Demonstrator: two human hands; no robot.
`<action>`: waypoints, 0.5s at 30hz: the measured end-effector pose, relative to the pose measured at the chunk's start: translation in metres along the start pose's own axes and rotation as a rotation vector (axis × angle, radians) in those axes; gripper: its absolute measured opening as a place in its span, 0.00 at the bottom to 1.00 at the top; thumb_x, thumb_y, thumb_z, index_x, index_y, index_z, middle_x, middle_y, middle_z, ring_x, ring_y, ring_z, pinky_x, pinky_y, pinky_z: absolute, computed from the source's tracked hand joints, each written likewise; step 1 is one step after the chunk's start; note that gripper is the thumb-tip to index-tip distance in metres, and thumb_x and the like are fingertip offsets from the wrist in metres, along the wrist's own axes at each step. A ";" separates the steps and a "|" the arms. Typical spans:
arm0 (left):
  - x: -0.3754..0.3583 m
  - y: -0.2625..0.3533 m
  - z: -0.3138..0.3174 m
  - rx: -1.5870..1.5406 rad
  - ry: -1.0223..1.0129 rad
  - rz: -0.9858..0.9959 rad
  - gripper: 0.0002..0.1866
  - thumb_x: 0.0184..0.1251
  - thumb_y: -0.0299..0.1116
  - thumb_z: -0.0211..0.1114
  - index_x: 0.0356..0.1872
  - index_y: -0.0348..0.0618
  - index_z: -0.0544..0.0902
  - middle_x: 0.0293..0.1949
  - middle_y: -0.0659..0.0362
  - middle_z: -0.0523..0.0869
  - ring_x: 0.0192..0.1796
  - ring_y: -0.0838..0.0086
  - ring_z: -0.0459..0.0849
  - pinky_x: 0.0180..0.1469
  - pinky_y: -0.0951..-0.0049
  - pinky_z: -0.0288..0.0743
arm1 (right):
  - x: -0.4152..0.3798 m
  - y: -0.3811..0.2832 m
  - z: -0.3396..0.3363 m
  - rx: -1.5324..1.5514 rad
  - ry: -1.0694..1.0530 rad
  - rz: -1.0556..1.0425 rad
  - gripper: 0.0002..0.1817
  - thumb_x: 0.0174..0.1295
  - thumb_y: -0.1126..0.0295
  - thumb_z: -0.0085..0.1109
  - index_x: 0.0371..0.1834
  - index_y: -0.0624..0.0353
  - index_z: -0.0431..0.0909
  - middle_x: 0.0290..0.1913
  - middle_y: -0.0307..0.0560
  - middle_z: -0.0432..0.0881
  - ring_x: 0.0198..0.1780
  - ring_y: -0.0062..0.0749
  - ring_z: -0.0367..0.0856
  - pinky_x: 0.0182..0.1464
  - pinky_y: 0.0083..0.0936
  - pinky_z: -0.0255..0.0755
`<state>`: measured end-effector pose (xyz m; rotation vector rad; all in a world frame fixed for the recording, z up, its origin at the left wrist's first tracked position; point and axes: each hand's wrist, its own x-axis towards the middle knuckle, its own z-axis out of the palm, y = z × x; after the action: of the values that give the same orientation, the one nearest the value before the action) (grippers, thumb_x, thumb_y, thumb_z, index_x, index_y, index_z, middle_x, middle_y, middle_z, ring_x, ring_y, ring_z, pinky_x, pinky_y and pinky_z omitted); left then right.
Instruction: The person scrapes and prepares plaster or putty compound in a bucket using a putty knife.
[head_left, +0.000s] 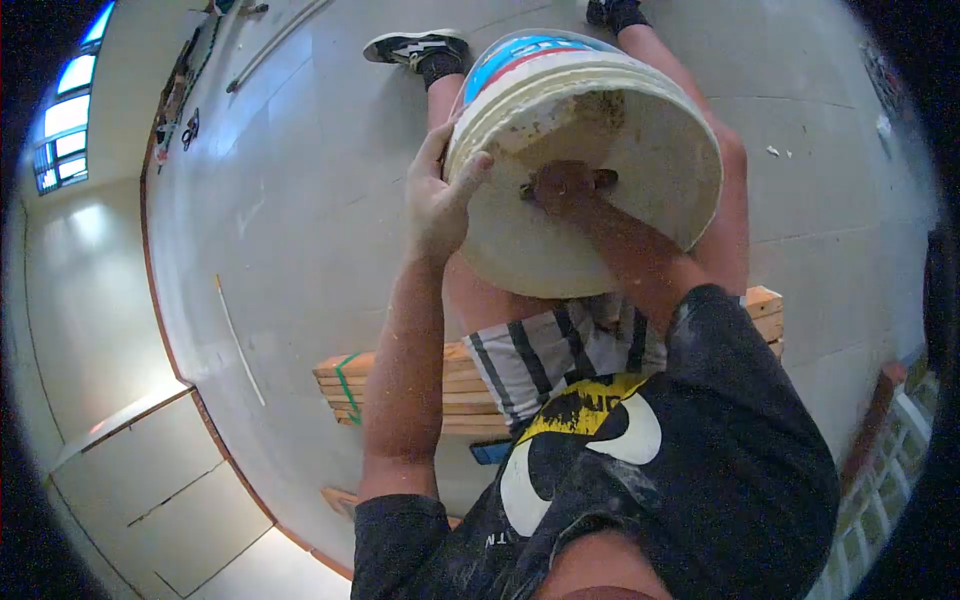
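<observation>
A large white plastic bucket [480, 230] with a blue and red label is tilted between my knees, its mouth facing me. Around its left rim my left hand [440, 200] is closed, the thumb over the edge. My right hand [565, 187] reaches inside and is wrapped around a short dark tool [606, 179], whose ends show on both sides of the fist. The tool's kind is hard to make out. Brownish residue [600, 110] marks the bucket's inner wall.
Under me lies a stack of wooden planks [345, 385] with a green strap. A blue flat object [490, 453] is beside it. On the grey floor are a thin white stick [240, 340], a long pole [275, 45] and small white scraps [772, 151].
</observation>
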<state>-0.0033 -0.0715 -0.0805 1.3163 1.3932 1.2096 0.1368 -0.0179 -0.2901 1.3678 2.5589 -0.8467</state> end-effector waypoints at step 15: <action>0.014 0.002 0.009 -0.045 0.094 -0.030 0.26 0.68 0.38 0.66 0.59 0.29 0.74 0.52 0.53 0.81 0.55 0.72 0.78 0.61 0.71 0.68 | 0.022 -0.057 -0.040 0.451 0.066 0.019 0.25 0.67 0.50 0.45 0.48 0.61 0.81 0.45 0.59 0.84 0.48 0.54 0.83 0.53 0.46 0.76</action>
<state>0.0050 -0.0567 -0.0798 1.2170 1.4387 1.2890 0.0850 -0.0057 -0.2409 1.5462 2.4917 -1.4646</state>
